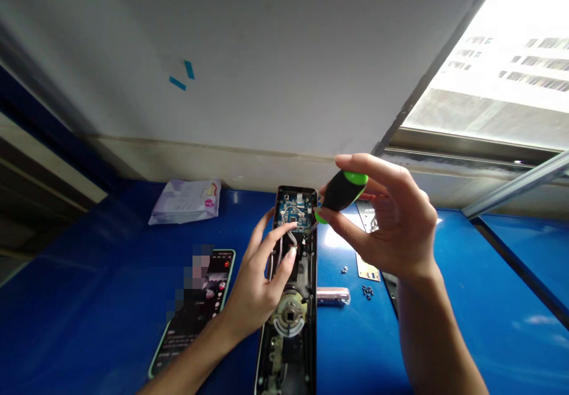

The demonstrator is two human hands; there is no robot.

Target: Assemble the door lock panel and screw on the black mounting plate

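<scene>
My right hand (393, 223) grips a screwdriver (341, 193) with a black and green handle. Its thin shaft slants down to the left, the tip near a small white piece just below the circuit board (290, 206). That blue board sits in the upper end of a long black housing (306, 282), which looks like an opened electronic door lock. My left hand (262, 276) lies over the housing's left side with its fingers apart. Its index fingertip rests at the board's lower edge, its thumb by the white wires (292, 238). A round mechanism (288, 315) shows below.
A phone (202, 306) lies on the blue table (111, 300) at the left, with a white packet (186, 201) behind it. Right of the housing are a wrapped cylinder (333, 296), several small dark screws (367, 292) and a small plate (368, 268). A wall and window stand behind.
</scene>
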